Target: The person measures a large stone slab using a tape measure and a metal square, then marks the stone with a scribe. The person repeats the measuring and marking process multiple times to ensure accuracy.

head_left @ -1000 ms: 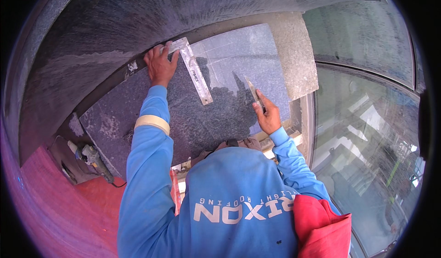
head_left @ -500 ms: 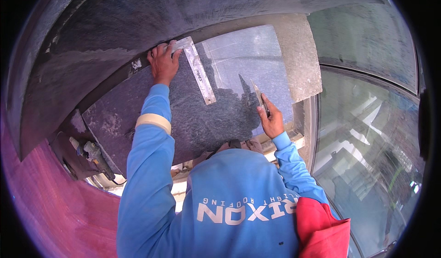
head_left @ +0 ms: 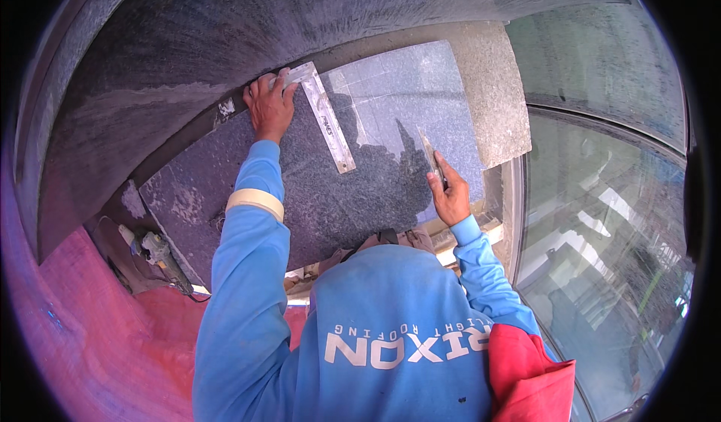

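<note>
A dark grey stone slab lies in front of me, its right part brightly sunlit. Against the slab's far edge, my left hand grips the short arm of a metal try square. The square's long arm lies across the slab toward me. My right hand is closed around a thin, flat, pointed blade over the slab's right side. The blade's tip points away from me, apart from the square, and its shadow falls on the stone to its left. Whether the tip touches the slab I cannot tell. A cream tape roll circles my left sleeve.
A dark upright panel rises beyond the slab. To the right, a rough pale stone strip borders glass panes. A corded power tool rests at the lower left, near pink sheeting.
The view has shifted slightly. My right hand and the blade have moved a little to the right over the slab. My left hand and the square keep their place on the slab.
</note>
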The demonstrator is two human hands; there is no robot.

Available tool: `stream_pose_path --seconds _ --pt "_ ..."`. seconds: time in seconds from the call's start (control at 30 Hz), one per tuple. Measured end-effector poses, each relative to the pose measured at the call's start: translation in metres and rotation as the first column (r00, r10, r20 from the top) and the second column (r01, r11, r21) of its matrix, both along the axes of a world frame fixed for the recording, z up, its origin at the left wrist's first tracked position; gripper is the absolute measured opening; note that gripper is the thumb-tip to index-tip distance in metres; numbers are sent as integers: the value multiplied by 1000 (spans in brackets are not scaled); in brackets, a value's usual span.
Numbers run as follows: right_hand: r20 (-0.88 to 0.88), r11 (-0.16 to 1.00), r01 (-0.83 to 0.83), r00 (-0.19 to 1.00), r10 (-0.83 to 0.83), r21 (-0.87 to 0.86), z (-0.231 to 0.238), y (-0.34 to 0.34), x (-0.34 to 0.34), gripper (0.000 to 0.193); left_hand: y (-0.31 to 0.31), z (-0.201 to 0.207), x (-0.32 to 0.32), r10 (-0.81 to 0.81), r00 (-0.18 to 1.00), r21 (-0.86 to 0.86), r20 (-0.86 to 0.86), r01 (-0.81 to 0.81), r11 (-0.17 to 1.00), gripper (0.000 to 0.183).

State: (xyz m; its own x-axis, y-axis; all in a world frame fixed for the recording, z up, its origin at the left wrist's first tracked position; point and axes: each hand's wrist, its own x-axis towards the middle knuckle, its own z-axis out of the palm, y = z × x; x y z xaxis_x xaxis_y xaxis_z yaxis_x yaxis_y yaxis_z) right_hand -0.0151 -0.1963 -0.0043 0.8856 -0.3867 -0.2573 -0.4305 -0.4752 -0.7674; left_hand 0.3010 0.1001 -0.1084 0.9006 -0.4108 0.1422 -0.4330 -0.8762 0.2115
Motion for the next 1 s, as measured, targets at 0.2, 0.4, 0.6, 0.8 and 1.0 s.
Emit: stream_pose_path --seconds 0.2,0.4,0.6,0.8,1.0 --pt "-51 997 23 999 -20 70 4 -2 3 53 1 -3 -1 -1 1000 -99 6 1 995 40" --pt "-29 999 26 999 -25 45 3 -4 -1 52 5 -4 1 -9 1000 -60 21 10 998 40" --pt "-52 998 29 998 -25 63 2 -6 -3 52 1 0 0 -20 1000 -40 7 20 999 41" --pt "-2 999 6 1000 -6 33 2 -2 3 49 3 -1 2 -35 999 -3 24 35 999 42" --pt "17 981 -66 998 64 184 -5 24 33 49 3 -1 2 -40 999 -13 26 40 999 44"
